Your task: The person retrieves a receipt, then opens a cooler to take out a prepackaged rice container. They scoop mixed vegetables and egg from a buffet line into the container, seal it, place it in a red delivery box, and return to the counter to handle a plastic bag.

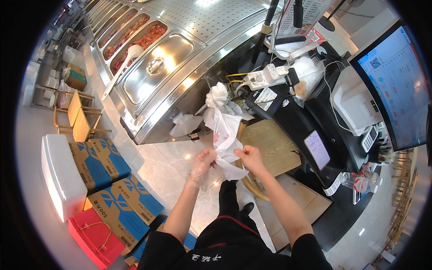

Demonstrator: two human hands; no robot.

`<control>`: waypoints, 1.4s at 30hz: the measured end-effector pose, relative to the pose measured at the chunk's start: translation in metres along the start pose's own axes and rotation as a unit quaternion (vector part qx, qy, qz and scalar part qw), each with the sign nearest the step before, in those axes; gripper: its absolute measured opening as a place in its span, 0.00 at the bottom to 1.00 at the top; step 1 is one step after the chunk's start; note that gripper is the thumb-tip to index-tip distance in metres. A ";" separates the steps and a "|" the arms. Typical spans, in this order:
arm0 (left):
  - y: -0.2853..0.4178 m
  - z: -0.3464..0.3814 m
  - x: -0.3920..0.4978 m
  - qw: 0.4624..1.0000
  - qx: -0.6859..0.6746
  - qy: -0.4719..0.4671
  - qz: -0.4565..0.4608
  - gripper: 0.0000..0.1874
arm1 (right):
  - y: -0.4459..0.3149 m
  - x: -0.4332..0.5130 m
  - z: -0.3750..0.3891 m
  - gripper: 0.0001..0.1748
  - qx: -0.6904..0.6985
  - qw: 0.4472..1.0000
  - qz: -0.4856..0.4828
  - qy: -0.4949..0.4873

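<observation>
A white plastic bag [225, 135] with small red print hangs in front of me, pulled out between both hands. My left hand [201, 165], in a thin clear disposable glove, pinches the bag's left edge. My right hand [250, 158], with no glove, grips the opposite edge between thumb and bent fingers. Just beyond, a bunch of white plastic bags [217, 95] hangs at the end of the steel counter. It meets the held bag, and I cannot tell whether the two are joined. A wooden chair [270, 145] stands to the right of my right hand.
A steel food counter [182, 76] holds trays of food and a white ladle [123, 69]. On the black desk are a power strip [266, 77], a smartphone [316, 149] and a monitor [395, 87]. Cardboard boxes [125, 206], a foam box [62, 179] and a red gift bag [96, 238] stand at left.
</observation>
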State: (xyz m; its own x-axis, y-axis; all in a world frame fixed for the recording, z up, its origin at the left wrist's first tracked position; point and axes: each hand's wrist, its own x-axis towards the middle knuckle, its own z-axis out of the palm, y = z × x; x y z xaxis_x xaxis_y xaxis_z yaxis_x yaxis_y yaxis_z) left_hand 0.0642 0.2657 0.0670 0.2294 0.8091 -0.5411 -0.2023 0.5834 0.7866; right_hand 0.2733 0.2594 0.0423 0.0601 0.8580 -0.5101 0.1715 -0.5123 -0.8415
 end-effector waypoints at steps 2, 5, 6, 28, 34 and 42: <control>-0.012 0.001 -0.007 1.000 -0.016 -0.011 -0.015 0.09 | 0.017 -0.010 0.002 0.19 -0.011 0.999 -0.036 0.001; -0.029 0.003 -0.016 0.999 -0.018 -0.012 -0.030 0.12 | 0.047 -0.052 -0.010 0.18 -0.164 0.986 -0.013 0.011; -0.033 0.001 -0.018 0.999 -0.003 -0.007 -0.038 0.14 | 0.055 -0.067 -0.017 0.18 -0.156 0.988 0.003 -0.001; -0.039 0.171 -0.196 0.948 0.028 -0.313 -0.045 0.29 | 0.033 -0.377 -0.138 0.05 -0.044 0.961 -0.236 0.139; 0.029 0.216 -0.243 0.913 0.194 -0.359 0.004 0.23 | -0.002 -0.438 -0.203 0.13 -0.074 0.925 -0.288 0.237; 0.047 0.248 -0.270 0.887 0.186 -0.422 0.031 0.24 | -0.031 -0.453 -0.213 0.17 -0.078 0.915 -0.386 0.090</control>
State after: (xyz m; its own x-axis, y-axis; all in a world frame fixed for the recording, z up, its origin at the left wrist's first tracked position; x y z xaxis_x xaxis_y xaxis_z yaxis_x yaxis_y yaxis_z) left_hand 0.2291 0.0568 0.3239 0.8913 0.4058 -0.2021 0.0531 0.3492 0.9355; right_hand 0.4500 -0.1050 0.3375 0.0201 0.9612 0.2752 0.3682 0.2488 -0.8958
